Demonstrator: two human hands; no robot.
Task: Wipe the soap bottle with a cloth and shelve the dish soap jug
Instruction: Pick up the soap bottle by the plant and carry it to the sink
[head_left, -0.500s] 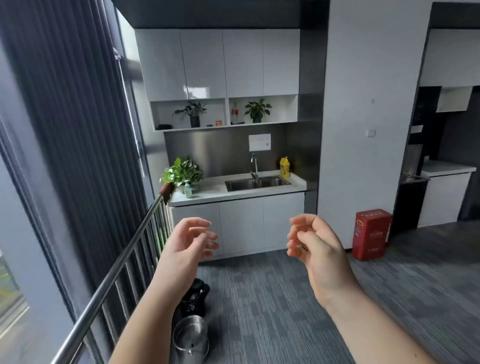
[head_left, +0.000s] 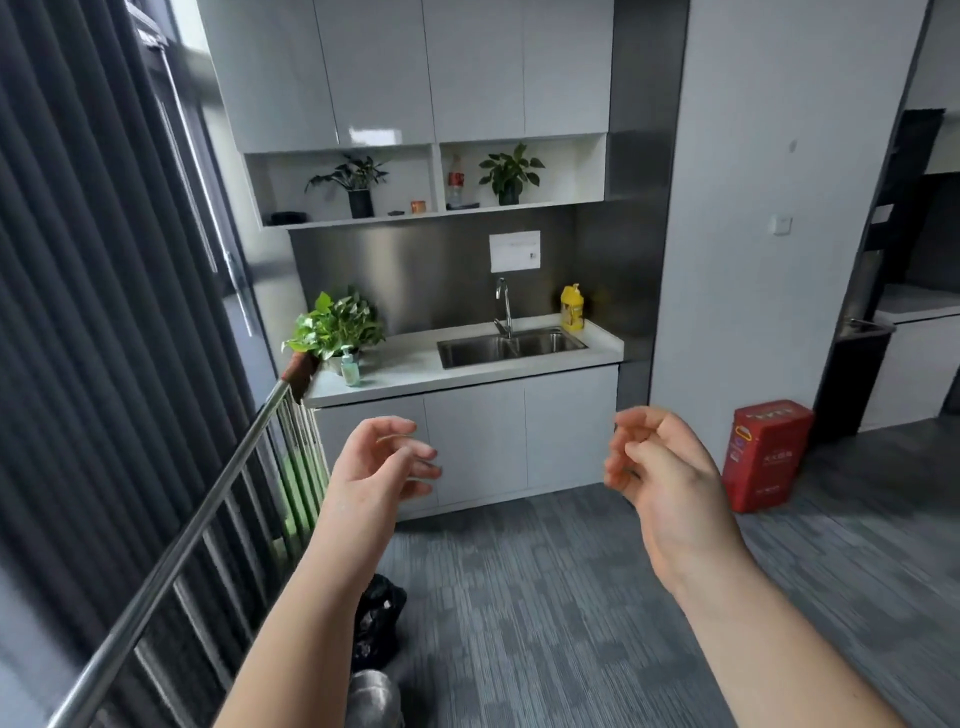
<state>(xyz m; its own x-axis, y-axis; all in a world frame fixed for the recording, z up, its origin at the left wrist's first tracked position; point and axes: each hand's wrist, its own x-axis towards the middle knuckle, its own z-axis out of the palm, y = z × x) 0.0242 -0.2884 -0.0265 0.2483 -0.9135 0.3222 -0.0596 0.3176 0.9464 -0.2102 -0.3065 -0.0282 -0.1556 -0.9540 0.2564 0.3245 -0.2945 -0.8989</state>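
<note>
A yellow dish soap jug (head_left: 572, 307) stands on the white counter (head_left: 405, 364) at the back right corner, right of the sink (head_left: 511, 347). A small teal soap bottle (head_left: 349, 366) with a pump stands at the counter's left end, in front of a leafy plant (head_left: 337, 322). No cloth shows. The open shelf (head_left: 426, 212) hangs above the counter. My left hand (head_left: 376, 467) and my right hand (head_left: 660, 467) float in front of the lower cabinets, well short of the counter, fingers loosely curled and apart, holding nothing.
A steel railing (head_left: 208, 499) runs along my left toward the counter. A black bag (head_left: 376, 623) and a metal pot (head_left: 374, 696) sit on the grey carpet below my left arm. A red box (head_left: 766, 452) stands by the white wall at right. Potted plants and a bottle occupy the shelf.
The view has come closer to the counter and sink. Both hands keep the same raised, loosely curled pose.
</note>
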